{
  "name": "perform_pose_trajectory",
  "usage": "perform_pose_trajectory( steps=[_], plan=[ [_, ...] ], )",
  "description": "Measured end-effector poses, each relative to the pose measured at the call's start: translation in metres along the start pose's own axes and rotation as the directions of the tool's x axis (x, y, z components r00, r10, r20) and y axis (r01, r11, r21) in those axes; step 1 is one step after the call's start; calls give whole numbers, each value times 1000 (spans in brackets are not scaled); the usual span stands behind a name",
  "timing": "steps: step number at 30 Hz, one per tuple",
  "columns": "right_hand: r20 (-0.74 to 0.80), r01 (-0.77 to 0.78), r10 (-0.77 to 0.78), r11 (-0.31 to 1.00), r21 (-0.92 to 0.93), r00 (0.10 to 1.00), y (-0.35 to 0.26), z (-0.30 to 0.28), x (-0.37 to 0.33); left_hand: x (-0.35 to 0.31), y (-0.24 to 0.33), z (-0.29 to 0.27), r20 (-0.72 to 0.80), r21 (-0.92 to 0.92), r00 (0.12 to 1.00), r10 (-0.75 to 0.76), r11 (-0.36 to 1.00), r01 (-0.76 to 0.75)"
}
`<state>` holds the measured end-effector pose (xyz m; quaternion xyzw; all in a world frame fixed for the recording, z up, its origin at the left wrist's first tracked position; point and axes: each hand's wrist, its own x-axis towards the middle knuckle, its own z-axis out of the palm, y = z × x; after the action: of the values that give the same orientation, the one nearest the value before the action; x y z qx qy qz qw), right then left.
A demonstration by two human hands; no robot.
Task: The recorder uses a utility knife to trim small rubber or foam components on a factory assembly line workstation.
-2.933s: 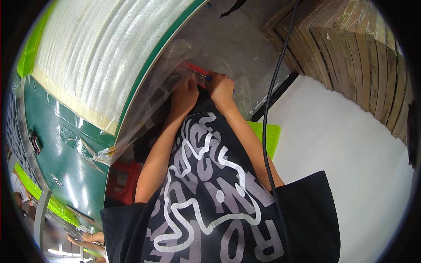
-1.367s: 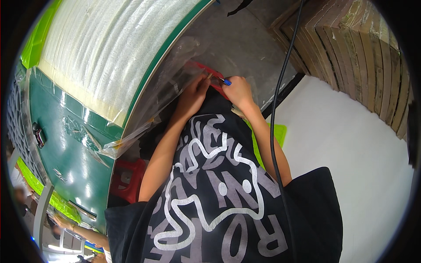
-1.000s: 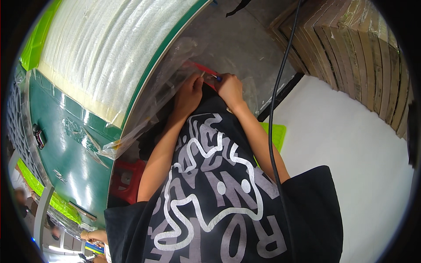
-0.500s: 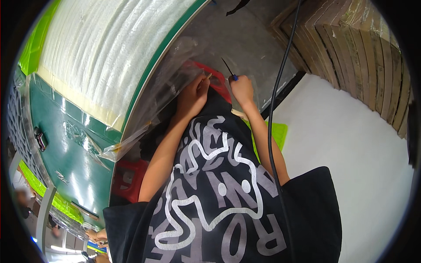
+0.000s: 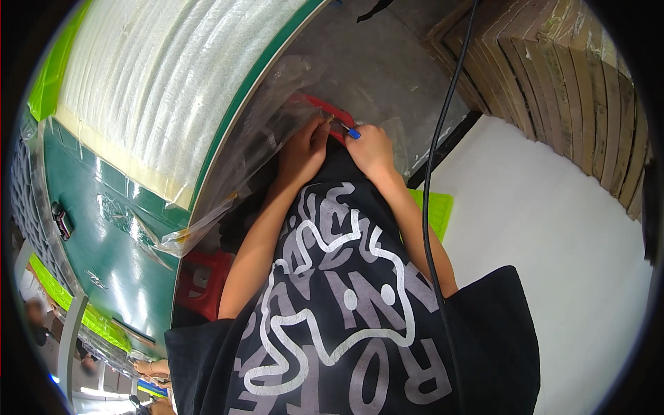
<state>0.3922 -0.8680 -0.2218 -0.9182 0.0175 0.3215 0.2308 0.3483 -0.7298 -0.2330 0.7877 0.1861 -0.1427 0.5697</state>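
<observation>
My left hand (image 5: 303,146) is closed in a pinch around a small tan piece (image 5: 330,119), whose tip stands out past the fingertips. My right hand (image 5: 373,150) is closed on a slim blue-handled tool (image 5: 353,133). Its thin shaft points left to the tan piece, and the two look close together or touching; its exact kind is too small to tell. Both hands are over my lap, with a red plastic stool or bin (image 5: 319,105) just beyond them.
To the left stands a green-topped table (image 5: 104,228) with white foam sheeting (image 5: 166,76); clear plastic (image 5: 277,97) hangs from its edge. Stacked brown boards (image 5: 546,83) stand at the far right. A black cable (image 5: 436,138) runs down past my right arm, near a lime-green crate (image 5: 437,214).
My right hand has moved left toward my left hand, bringing the tool's shaft from pointing up and away to the tan piece. My left hand has stayed nearly still.
</observation>
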Motion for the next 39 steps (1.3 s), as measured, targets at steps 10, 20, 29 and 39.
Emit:
perform_pose_trajectory(
  steps=[10, 20, 29, 39],
  plan=[
    [-101, 6, 0, 998, 55, 995, -2, 10, 2, 2, 2, 1, -7, 75, 998, -67, 995, 68],
    [-49, -17, 20, 999, 42, 999, 4, 10, 6, 1, 3, 1, -30, 77, 1000, -6, 997, 9],
    [-116, 37, -37, 999, -7, 993, 19, 37, 20, -3, 6, -3, 3, 166, 1000, 28, 986, -28],
    [-268, -57, 92, 989, 136, 959, 46, 4, 47, -1, 11, 1, -39, -19, 998, 42, 999, -43]
  ],
)
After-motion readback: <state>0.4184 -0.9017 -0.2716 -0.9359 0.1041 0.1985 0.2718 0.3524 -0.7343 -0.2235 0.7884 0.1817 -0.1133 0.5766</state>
